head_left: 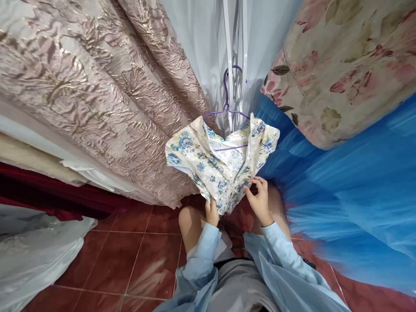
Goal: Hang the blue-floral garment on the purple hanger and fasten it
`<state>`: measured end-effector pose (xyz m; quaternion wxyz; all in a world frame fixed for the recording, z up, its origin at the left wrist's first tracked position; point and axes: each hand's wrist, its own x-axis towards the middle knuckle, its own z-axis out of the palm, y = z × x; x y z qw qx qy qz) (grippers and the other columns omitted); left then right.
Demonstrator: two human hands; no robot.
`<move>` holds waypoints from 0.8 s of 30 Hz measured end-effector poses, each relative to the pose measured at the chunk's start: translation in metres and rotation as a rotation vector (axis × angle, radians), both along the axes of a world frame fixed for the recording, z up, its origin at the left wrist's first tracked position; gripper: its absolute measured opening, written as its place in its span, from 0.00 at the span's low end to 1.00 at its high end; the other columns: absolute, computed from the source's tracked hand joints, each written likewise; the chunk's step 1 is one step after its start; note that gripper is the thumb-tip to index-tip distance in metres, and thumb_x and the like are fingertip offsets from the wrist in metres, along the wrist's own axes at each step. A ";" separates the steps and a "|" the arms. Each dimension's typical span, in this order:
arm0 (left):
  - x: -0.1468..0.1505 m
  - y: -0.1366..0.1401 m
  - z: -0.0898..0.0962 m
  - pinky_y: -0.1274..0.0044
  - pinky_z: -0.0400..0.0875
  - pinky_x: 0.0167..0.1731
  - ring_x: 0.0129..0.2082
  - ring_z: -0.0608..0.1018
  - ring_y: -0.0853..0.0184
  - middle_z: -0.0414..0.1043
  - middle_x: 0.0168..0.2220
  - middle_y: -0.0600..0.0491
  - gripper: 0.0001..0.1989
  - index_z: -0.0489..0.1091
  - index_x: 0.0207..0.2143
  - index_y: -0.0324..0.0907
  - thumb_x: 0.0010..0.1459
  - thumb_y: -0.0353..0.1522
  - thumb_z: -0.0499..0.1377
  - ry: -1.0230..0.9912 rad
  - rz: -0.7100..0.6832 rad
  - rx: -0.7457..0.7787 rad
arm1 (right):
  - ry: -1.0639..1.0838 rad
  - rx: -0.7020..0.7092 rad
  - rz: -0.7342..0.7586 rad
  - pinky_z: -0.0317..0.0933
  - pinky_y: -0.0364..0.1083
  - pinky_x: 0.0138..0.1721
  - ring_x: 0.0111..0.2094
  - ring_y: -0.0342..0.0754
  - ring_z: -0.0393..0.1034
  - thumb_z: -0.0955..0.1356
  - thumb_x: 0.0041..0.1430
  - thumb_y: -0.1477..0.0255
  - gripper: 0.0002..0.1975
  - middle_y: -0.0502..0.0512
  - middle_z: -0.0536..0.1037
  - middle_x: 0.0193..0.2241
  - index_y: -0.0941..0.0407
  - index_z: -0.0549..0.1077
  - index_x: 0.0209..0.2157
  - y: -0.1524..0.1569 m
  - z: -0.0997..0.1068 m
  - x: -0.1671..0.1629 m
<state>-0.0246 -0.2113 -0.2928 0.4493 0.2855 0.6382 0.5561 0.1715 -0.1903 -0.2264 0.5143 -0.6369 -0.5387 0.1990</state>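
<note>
A short-sleeved floral top (208,167), cream with blue flowers and a V-shaped neckline, hangs on a purple wire hanger (226,93). Its lower left edge is gripped by my left hand (212,213), thumb on the front and the other fingers mostly hidden behind the cloth. On the other side, my right hand (259,200) has its thumb and fingertips drawn close together at the right front edge of the top, pinching the fabric there. The hem droops between my knees.
Pink brocade fabric (130,108) hangs at left, beside dark red cloth (48,188). White sheer fabric (195,26) and white straps (229,47) hang behind the hanger. At right are a rose-print garment (344,73) and blue tulle (351,199). Red tiles (130,260) cover the floor.
</note>
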 end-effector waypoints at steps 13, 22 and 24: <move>-0.003 -0.008 0.018 0.62 0.70 0.59 0.58 0.76 0.49 0.76 0.54 0.36 0.28 0.72 0.53 0.34 0.59 0.47 0.61 0.276 -0.191 0.096 | -0.047 -0.345 0.308 0.57 0.45 0.34 0.30 0.50 0.70 0.62 0.66 0.63 0.10 0.54 0.77 0.29 0.54 0.69 0.35 0.046 0.000 -0.045; -0.006 -0.011 0.000 0.59 0.63 0.63 0.65 0.66 0.50 0.58 0.65 0.33 0.41 0.52 0.66 0.39 0.57 0.42 0.65 0.618 0.147 0.235 | -0.074 -0.414 0.374 0.57 0.45 0.34 0.29 0.50 0.69 0.60 0.67 0.66 0.11 0.53 0.75 0.26 0.53 0.65 0.30 0.026 -0.008 -0.055; -0.001 -0.009 0.003 0.59 0.62 0.63 0.67 0.62 0.50 0.55 0.65 0.33 0.42 0.52 0.67 0.39 0.56 0.40 0.67 0.768 0.171 0.361 | -0.052 -0.414 0.383 0.57 0.45 0.33 0.29 0.50 0.69 0.60 0.67 0.66 0.11 0.53 0.75 0.26 0.53 0.65 0.31 0.019 -0.008 -0.057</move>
